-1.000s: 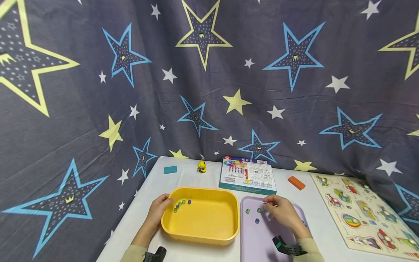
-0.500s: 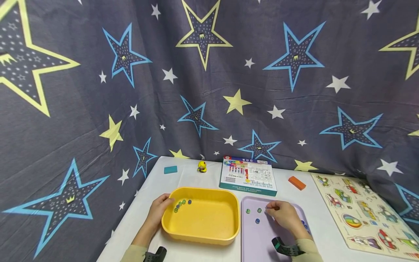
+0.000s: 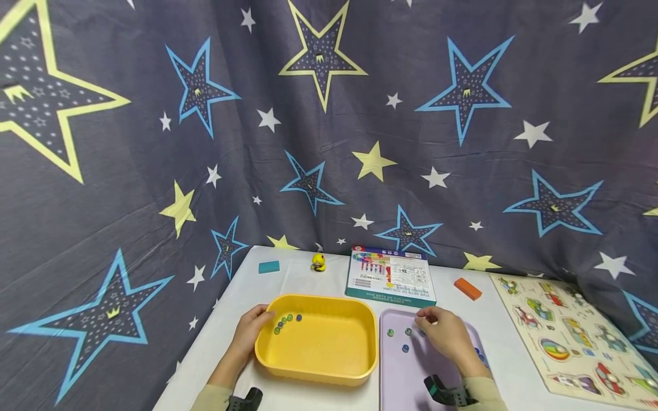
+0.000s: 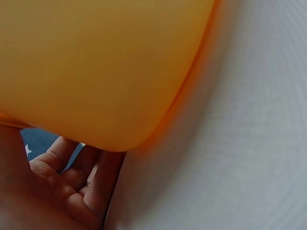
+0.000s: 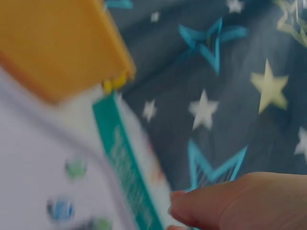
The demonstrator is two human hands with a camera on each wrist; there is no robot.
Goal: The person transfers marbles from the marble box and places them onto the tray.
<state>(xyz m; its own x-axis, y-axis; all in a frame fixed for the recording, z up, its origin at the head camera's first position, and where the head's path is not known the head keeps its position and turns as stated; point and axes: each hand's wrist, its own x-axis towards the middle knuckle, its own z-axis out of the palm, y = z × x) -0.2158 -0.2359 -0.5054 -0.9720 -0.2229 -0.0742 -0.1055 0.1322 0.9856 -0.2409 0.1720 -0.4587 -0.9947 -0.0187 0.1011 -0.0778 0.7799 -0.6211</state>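
Note:
My left hand (image 3: 249, 332) grips the left rim of a yellow plastic tub (image 3: 321, 342), thumb over the edge; in the left wrist view its fingers (image 4: 98, 187) lie outside the wall. Several green and blue marbles (image 3: 277, 330) sit in the tub's left end. My right hand (image 3: 446, 334) hovers over the back of a lilac tray (image 3: 406, 379), fingers loosely bent with no marble showing between them. Just below its fingertips lies a dark marble (image 3: 422, 333), partly covered. Two green marbles (image 3: 390, 333) and a blue marble (image 3: 405, 348) lie left of it.
More blue marbles (image 3: 480, 355) lie at the tray's right edge, partly behind the right wrist. Behind stand a teal-edged game box (image 3: 390, 277), a yellow toy figure (image 3: 318, 262), a teal block (image 3: 269, 266) and an orange block (image 3: 468, 288). A wooden puzzle board (image 3: 576, 337) lies at right.
My right hand dipped toward the tray, then rose slightly; a dark marble now shows on the tray under its fingertips. My left hand and the tub have stayed in place.

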